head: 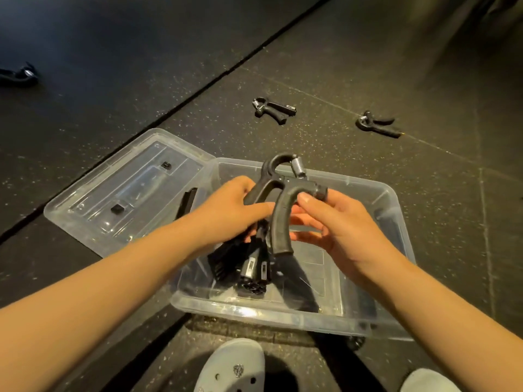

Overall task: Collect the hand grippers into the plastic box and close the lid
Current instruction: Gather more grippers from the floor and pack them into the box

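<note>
Nearest my view, a pair of pale clogs [232,366] stands just short of the plastic box [254,312], which sits open on the dark floor [311,142], within easy reach. In its near-left part lie the stowed grippers [252,274], bunched side by side. I judge that leaves room for more. Above the box both hands share the held hand gripper [278,222]: the left hand [226,210] is curled round one handle, and the right hand [339,222] pinches the other between thumb and fingers just below the knob. Spring end up over the opening, it looks ready to go in beside the rest, and the two-handed hold is probably for turning it to lie flat. The lid [113,193] lies flat against the box's left side, out of the way yet close for closing. Farther out, the middle gripper [273,108] and the right-hand gripper [377,125] lie apart on the floor, with a far gripper [18,75] at the left edge — three to fetch before the lid goes on.
</note>
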